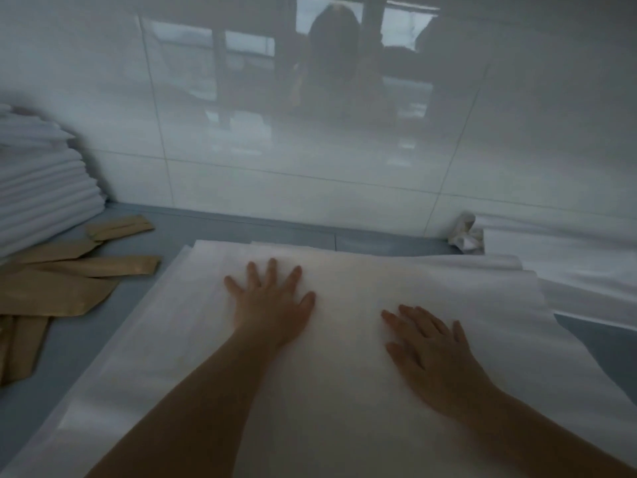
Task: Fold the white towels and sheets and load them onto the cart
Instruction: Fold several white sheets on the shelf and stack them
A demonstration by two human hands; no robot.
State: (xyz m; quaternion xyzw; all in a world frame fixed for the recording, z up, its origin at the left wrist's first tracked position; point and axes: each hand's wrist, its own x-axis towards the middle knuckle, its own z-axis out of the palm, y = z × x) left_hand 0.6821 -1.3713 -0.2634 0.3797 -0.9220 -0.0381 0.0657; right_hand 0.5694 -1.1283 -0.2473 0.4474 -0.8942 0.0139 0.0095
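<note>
Folded white sheet (344, 339) lies flat on the grey table (275, 232), spread across the middle & running toward the person. Left hand (272, 305) rests palm-down on the sheet's far part, fingers straight & fanned out, holding nothing. Right hand (434, 350) lies flat on the sheet too, nearer the person & to the right, fingers straight, a bit spread, no grip. Hands are apart.

Stack of folded white linens (41, 181) sits at far left on the table, against the tiled wall (310, 167). Brown paper sleeves (62, 277) lie scattered just beside the stack, btwn it & the sheet's left edge. More loose white cloth (568, 257) at right, w/ a small crumpled wad (465, 232) at its far corner by the wall. Picture is hazy.
</note>
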